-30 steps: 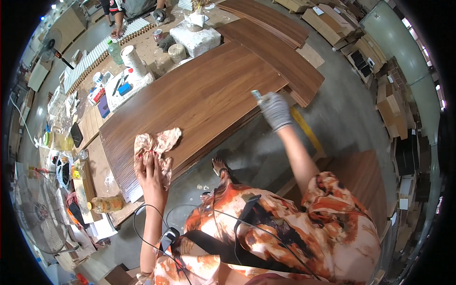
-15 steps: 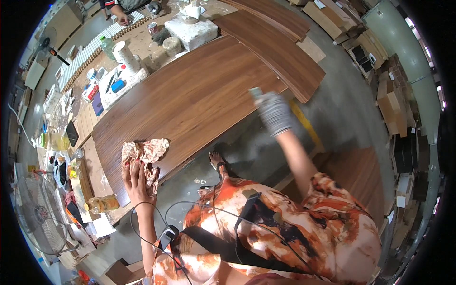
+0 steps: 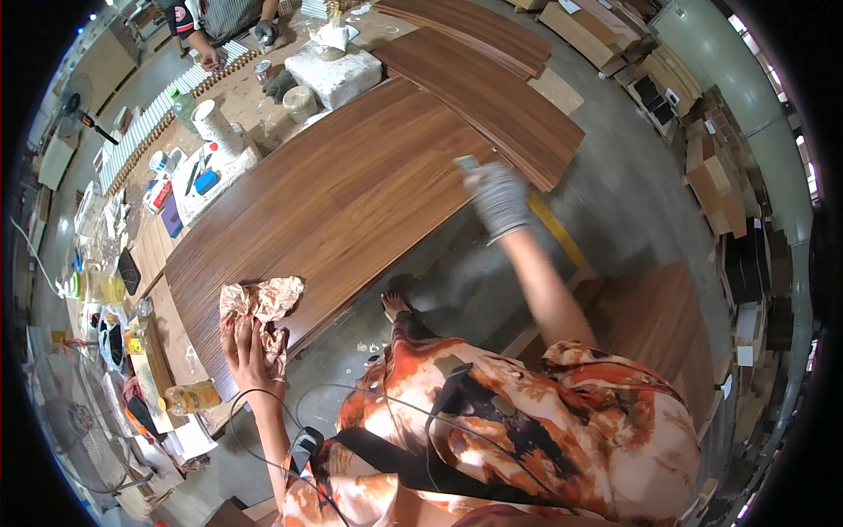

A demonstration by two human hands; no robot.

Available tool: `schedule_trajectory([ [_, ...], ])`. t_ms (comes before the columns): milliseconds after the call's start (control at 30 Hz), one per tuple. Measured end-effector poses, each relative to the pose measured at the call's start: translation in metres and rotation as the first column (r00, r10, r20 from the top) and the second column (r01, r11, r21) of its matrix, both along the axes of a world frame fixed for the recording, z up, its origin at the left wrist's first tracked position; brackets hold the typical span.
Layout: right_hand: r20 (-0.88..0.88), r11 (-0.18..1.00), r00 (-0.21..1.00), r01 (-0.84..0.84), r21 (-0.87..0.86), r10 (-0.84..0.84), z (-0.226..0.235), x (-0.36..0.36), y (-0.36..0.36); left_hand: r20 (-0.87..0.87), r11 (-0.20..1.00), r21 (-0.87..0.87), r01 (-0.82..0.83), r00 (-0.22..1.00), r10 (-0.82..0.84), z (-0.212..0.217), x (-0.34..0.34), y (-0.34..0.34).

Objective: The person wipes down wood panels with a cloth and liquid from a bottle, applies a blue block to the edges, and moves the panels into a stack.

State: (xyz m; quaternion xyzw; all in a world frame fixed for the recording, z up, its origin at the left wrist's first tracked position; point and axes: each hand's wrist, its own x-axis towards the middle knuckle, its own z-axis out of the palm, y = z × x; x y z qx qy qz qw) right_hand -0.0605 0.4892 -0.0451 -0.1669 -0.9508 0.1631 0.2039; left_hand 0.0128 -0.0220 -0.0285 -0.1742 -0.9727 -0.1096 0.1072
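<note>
On the long panel [image 3: 351, 193], running lower-left to upper-right, left hand [image 3: 248, 345] presses rag [image 3: 262, 303].

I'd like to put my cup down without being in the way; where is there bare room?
The brown wood panel is bare between the crumpled rag under the left hand and the gloved right hand. The bench behind it is crowded with cups, tools and tape rolls.

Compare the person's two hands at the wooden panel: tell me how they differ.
The left hand is bare, while the right hand wears a grey glove. The left hand presses a crumpled brownish cloth near the panel's near corner; the right hand holds a small object, too small to identify, at the panel's far edge. The left hand stays close to the body, the right reaches out. Both work at the same panel.
</note>
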Motion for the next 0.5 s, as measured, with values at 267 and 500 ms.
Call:
schedule_trajectory([
  [267, -0.037, 0.879, 0.94, -0.331, -0.344, 0.339, 0.045, -0.001, -0.072, -0.073, 1.0, 0.01, -0.003, 0.997, 0.003, 0.001, -0.004, 0.003],
  [500, 0.112, 0.643, 0.681, -0.605, -0.47, 0.723, 0.032, -0.013, -0.212, -0.075, 0.998, 0.047, -0.04, 0.996, 0.043, 0.001, -0.001, 0.005],
])
